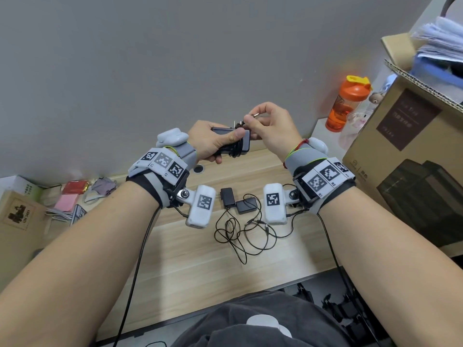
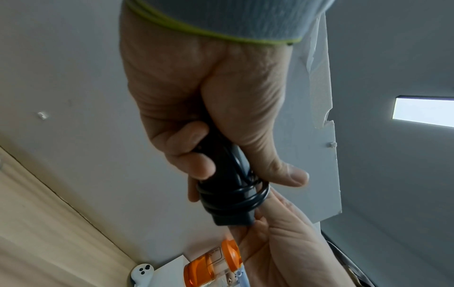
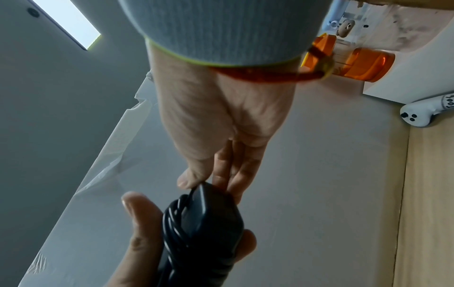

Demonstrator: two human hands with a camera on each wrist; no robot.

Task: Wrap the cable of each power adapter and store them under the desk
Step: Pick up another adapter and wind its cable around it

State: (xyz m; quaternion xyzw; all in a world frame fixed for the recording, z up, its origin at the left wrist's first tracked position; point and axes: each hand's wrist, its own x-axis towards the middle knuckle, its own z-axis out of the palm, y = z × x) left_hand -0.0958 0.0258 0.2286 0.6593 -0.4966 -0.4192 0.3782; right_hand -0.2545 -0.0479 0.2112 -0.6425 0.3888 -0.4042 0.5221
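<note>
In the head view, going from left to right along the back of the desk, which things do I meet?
Small cardboard box → red packet → left hand → right hand → orange bottle → big cardboard box.

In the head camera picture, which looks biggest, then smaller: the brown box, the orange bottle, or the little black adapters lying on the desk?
1. Brown box
2. Orange bottle
3. Two black adapters; these look alike.

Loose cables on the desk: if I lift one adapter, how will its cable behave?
Likely floppy: the thin black cables lie in slack overlapping loops on the desk. They cross each other, so lifting one of the two adapters may drag the other. Probably light; the bricks look small.
</note>
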